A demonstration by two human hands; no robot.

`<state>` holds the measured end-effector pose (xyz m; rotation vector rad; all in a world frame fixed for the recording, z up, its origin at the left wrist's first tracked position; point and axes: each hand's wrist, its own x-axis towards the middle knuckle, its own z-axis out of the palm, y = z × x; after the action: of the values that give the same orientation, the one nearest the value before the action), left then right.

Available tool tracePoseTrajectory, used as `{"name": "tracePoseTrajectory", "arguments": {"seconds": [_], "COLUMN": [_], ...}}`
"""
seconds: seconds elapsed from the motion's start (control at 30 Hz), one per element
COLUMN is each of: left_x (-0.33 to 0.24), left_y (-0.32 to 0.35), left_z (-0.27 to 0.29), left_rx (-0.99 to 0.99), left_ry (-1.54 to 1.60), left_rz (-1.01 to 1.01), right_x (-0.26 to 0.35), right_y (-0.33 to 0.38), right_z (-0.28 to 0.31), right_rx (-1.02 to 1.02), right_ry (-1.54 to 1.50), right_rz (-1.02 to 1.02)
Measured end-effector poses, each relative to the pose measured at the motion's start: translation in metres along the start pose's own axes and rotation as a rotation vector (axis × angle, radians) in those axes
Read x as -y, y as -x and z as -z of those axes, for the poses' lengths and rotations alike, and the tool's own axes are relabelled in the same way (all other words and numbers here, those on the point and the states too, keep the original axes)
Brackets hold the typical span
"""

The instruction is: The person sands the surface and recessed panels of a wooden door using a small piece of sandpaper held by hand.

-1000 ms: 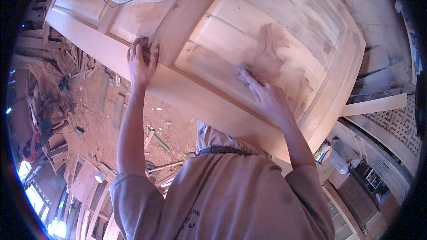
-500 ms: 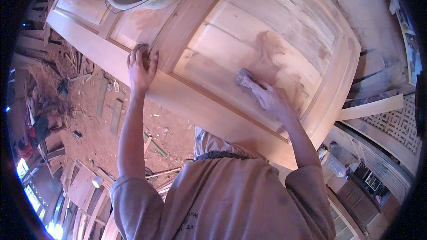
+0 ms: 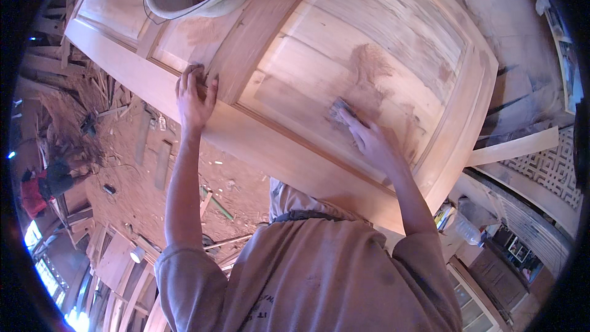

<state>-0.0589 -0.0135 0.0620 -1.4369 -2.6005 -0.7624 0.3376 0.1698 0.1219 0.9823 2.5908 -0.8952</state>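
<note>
A pale wooden panelled door [image 3: 332, 166] lies flat in front of me. My right hand [image 3: 372, 140] presses a small grey pad [image 3: 338, 109], perhaps folded cloth or abrasive, onto its large recessed panel [image 3: 301, 95]. Reddish-brown dust [image 3: 367, 74] is smeared across the wood beyond and beside the pad. At the near left, my left hand [image 3: 195, 101] rests on the door's frame, thumb apart from bent fingers that reach to the edge of a smaller panel. No object shows in it. A whitish bucket [image 3: 236, 1] with a thin wire handle stands on the door past my left hand, some brownish matter inside.
Reddish ground [image 3: 135, 166] strewn with offcuts and chips lies at left, with a green stick [image 3: 216, 203]. Stacked planks [image 3: 114, 258] fill the lower left. A person in red [image 3: 34, 193] is at the far left. At right are a loose board [image 3: 516, 147] and a clear plastic bottle [image 3: 467, 230].
My right hand and the grey pad have shifted very slightly on the panel. My left hand stays in place on the frame. The view has tilted a little.
</note>
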Motion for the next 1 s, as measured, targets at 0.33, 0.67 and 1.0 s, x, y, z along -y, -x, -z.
{"name": "tracePoseTrajectory", "arguments": {"seconds": [0.33,0.67,1.0], "left_x": [0.0,-0.002,0.006], "left_y": [0.0,-0.001,-0.002], "left_z": [0.001,0.002,-0.006], "left_rx": [0.002,0.015,-0.008], "left_ry": [-0.002,0.012,0.004], "left_rz": [-0.009,0.004,-0.021], "right_x": [0.038,-0.017,0.025], "right_y": [-0.054,0.006,0.027], "right_z": [0.065,0.014,-0.002], "right_rx": [0.027,-0.16,0.02], "right_ry": [-0.004,-0.081,0.088], "right_rz": [-0.019,0.024,-0.036]}}
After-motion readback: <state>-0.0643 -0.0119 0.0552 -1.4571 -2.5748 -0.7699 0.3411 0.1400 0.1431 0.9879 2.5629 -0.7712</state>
